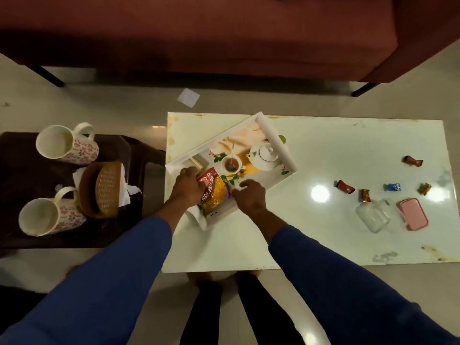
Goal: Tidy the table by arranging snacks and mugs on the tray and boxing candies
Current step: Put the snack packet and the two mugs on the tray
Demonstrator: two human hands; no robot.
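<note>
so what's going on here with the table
A person in blue sleeves is setting an orange and red snack packet onto the white printed tray, left hand and right hand each with a grip on one side of it. Two floral white mugs lie on their sides on the dark side stool, not yet on the tray. Five wrapped candies sit loose on the white table near the clear plastic box and its pink lid.

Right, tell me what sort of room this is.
Probably a living room at home: a maroon sofa stands behind a low white table, and flowered mugs sit on a dark stool beside it.
</note>
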